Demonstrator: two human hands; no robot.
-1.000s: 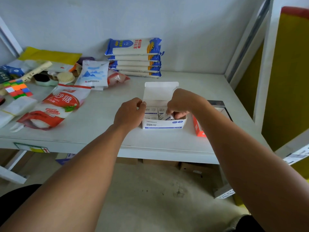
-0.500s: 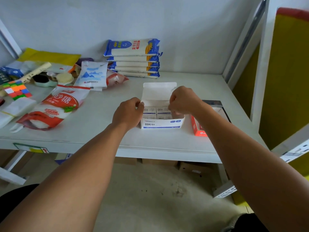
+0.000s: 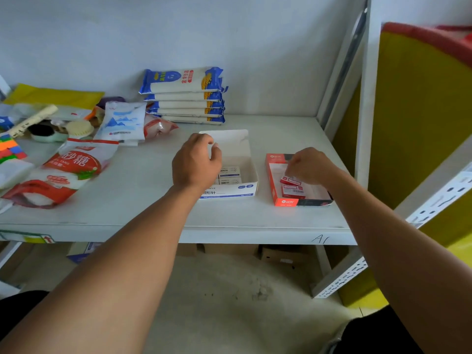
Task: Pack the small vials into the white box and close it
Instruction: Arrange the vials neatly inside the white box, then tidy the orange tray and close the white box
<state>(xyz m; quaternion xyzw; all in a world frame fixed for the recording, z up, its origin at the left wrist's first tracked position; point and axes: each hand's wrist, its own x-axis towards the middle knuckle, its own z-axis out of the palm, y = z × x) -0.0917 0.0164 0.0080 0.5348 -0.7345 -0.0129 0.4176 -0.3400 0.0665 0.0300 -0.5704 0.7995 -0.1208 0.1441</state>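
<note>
The white box (image 3: 245, 191) stands open on the shelf, its lid (image 3: 231, 141) tilted back. Several small white packs (image 3: 229, 172) lie inside, with free room at its right end. My left hand (image 3: 195, 163) covers the box's left side, its curled fingers touching the lid's left edge. To the right lies an open red tray box (image 3: 271, 180) holding small red packs (image 3: 293, 191). My right hand (image 3: 310, 166) reaches into this tray, fingertips pinching the upper red pack (image 3: 288, 180).
The shelf (image 3: 229, 221) carries a stack of blue-and-white noodle packs (image 3: 184, 95) at the back. A sugar bag (image 3: 74, 164), a white pouch (image 3: 122, 123), brushes and a colourful cube sit at the left. A shelf upright (image 3: 365, 98) stands at the right.
My right hand left the white box and moved right into the red tray. My left hand shifted up from the box's left wall toward the lid.
</note>
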